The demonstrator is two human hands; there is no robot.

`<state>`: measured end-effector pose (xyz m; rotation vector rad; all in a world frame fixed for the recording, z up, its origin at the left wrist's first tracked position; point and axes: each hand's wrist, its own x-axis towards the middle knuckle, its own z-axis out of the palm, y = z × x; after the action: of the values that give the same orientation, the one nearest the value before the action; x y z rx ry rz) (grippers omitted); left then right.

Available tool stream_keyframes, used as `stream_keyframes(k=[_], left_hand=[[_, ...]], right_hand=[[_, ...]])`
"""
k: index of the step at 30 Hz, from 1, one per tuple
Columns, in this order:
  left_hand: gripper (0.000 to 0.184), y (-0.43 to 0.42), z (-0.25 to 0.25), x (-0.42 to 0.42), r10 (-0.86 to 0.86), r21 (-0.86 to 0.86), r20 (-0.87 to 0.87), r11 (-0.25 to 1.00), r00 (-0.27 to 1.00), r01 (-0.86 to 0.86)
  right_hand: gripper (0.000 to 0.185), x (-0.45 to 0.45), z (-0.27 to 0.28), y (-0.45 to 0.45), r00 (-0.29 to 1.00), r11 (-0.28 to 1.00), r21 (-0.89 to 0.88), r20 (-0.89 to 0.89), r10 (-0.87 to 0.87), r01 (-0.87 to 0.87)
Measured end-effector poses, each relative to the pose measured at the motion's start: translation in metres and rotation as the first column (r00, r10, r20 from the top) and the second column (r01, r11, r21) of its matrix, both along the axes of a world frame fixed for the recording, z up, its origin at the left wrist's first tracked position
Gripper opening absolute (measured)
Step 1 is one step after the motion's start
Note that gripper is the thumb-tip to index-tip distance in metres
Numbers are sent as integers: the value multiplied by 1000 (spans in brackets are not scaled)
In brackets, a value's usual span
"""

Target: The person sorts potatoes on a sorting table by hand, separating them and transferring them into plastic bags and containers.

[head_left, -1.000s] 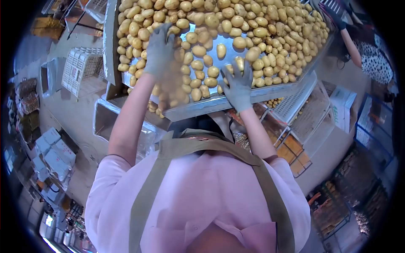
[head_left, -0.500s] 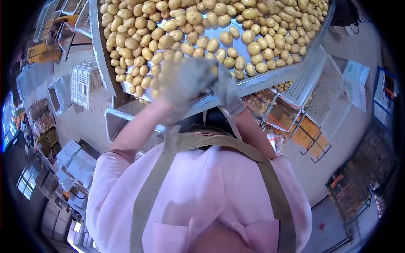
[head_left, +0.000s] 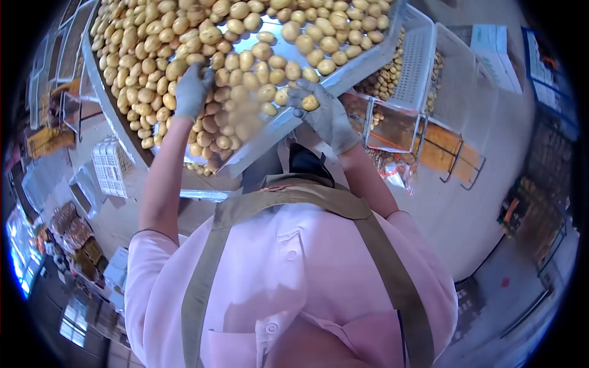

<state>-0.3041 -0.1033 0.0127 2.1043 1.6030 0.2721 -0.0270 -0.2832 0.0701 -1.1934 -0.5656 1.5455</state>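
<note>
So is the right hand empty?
No, a potato shows against the palm side of the gloved right hand.

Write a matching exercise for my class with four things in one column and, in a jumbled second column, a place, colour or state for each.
Match each number to a letter.

Things
1. Left hand
2. Shirt
3. Right hand
4. Apron

Places, colours, states
A. Olive-brown
B. Turned palm up, with a single potato on it
C. Over the heaped potatoes in the tray
D. Pink

Right pairs: 1-C, 2-D, 3-B, 4-A
</note>
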Motion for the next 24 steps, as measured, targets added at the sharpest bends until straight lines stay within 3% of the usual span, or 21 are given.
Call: stream_keyframes(k=[1, 2, 3, 4, 5, 6, 9, 10, 11, 12, 13, 14, 15, 16, 17, 20, 21, 23, 24], left_hand=[[25, -11, 9, 5, 147, -106, 87, 985, 985, -138], [25, -26, 14, 12, 245, -209, 331, 961, 911, -182], [27, -36, -16, 7, 157, -119, 505, 987, 849, -112], [30, -45, -17, 16, 5, 37, 420, 999, 907, -23], [34, -56, -21, 30, -141, 181, 313, 980, 939, 87], [36, -67, -22, 44, 36, -37, 366, 999, 930, -24], [36, -78, 3, 74, -16, -27, 453, 999, 892, 32], [33, -73, -16, 67, -206, 187, 343, 971, 917, 148], [30, -73, -12, 67, -92, -17, 306, 995, 948, 102], [30, -71, -18, 64, -136, 12, 318, 990, 938, 140], [31, -68, -28, 63, -151, 9, 352, 987, 924, 158], [34, -61, -23, 63, -354, 177, 36, 923, 935, 342], [36, -60, -25, 65, -383, 200, 25, 907, 923, 371], [38, -60, -21, 76, -416, 246, 9, 882, 909, 401], [40, -61, -13, 88, -458, 302, -78, 836, 886, 458], [38, -82, 20, 133, -520, 403, -91, 761, 849, 509], [39, -82, 15, 143, -602, 477, -94, 672, 793, 567], [42, -104, 22, 176, -673, 482, -24, 640, 739, 598], [46, -117, 34, 196, -730, 472, -2, 602, 683, 645]], right_hand=[[44, 5, 6, 1, 958, 992, -89, -266, -110, 89], [47, 8, 7, -2, 832, 970, -198, -507, -226, 142], [49, 11, 2, -8, 985, 991, -22, -104, -135, 133], [52, 15, -7, -12, 939, 991, 127, 334, -85, 45], [54, 18, -13, -19, 699, 972, 214, 710, -86, -98], [59, 21, -6, -22, 856, 989, 150, 510, -79, 1], [53, 35, 25, -21, 819, 989, 147, 569, -74, -12], [48, 38, 13, -32, 772, 974, 224, 624, -121, -28], [44, 42, 1, -42, 718, 953, 298, 674, -176, -46], [41, 47, -13, -51, 657, 928, 367, 716, -237, -65], [38, 47, -24, -62, 664, 955, 296, 716, -215, -9], [36, 47, -34, -73, 674, 974, 222, 713, -194, 46], [31, 54, -20, -83, 933, 974, 80, 278, -228, 214], [33, 62, -5, -93, 887, 903, -158, -182, -425, 400], [37, 71, 13, -101, 805, 880, -167, -356, -474, 445], [38, 90, 10, -124, 700, 743, -281, -252, -668, 608], [38, 95, 0, -134, 677, 700, -314, -198, -709, 641], [35, 109, -34, -152, 691, 680, -189, -7, -723, 709], [34, 120, -43, -159, 691, 679, -199, -7, -722, 707]])
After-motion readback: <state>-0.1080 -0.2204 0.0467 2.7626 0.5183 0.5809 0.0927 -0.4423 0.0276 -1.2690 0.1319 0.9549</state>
